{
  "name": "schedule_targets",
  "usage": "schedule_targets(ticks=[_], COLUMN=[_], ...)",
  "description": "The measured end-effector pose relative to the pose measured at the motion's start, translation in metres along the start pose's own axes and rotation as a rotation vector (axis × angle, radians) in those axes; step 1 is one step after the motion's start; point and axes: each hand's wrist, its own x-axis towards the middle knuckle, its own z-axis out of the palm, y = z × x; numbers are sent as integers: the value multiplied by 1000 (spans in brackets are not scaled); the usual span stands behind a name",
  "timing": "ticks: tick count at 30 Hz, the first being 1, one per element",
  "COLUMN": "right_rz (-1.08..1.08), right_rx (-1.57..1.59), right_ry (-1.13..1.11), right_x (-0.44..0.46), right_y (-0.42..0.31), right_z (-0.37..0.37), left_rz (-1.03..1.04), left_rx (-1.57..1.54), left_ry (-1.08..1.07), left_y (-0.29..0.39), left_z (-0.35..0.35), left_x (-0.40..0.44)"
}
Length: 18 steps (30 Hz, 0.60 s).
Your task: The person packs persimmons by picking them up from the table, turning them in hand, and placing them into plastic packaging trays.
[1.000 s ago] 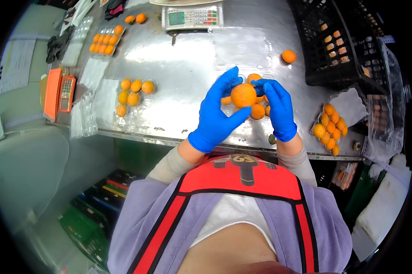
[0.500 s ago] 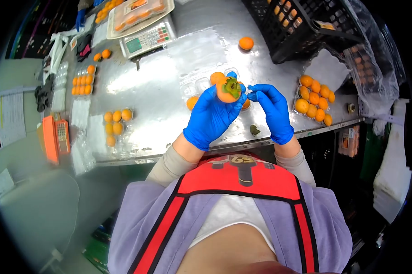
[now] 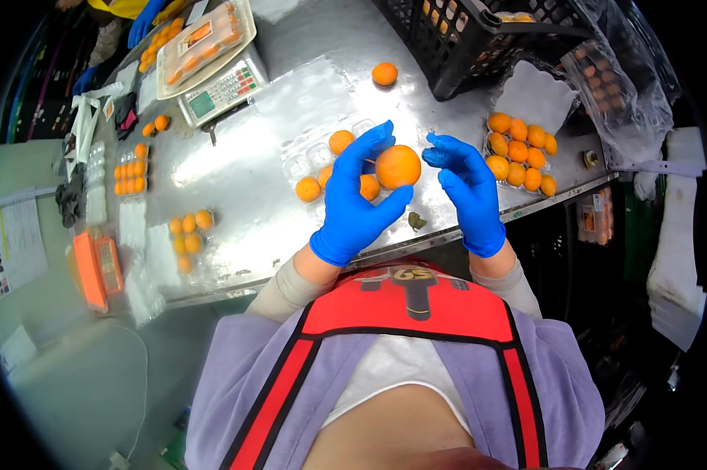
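Observation:
An orange persimmon [image 3: 398, 167] is in my blue-gloved left hand [image 3: 353, 196], with the thumb below it and the fingers curled around its far side. The smooth side of the fruit faces up, and its leafy top is out of sight. My right hand [image 3: 474, 194], also gloved in blue, is just right of the fruit, holding nothing, with thumb and fingers apart. Under and beyond my left hand lies a clear plastic tray [image 3: 297, 166] with several persimmons in its cups. A torn green leaf piece [image 3: 417, 222] lies on the metal table near its front edge.
A filled tray of persimmons [image 3: 518, 153] lies right, near a black crate [image 3: 479, 47]. A lone persimmon [image 3: 384, 74] sits farther back. Left are a weighing scale [image 3: 224, 90] bearing a pack and more fruit trays [image 3: 187, 243]. Another person's gloved hand [image 3: 143, 23] shows at far left.
The persimmon has turned, so its green leafy top no longer shows. My right-hand fingers have spread from a pinch. The view has shifted, moving the table things leftward.

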Motion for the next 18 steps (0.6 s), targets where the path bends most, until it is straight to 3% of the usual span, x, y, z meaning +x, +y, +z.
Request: schedule_targets(ticks=[2, 5, 12, 18], right_rz=[-61, 34, 150, 149], right_rx=[-9, -29, 147, 23], right_ry=[-48, -73, -22, 1], right_x=[0, -3, 0, 3], right_y=[-4, -12, -17, -11], right_z=[5, 16, 21, 26], left_rz=[168, 264, 260, 236], left_rx=[354, 481, 486, 447], left_ry=[-14, -26, -88, -73], left_y=[5, 5, 8, 4], left_z=[2, 9, 3, 1], left_x=[2, 3, 7, 4])
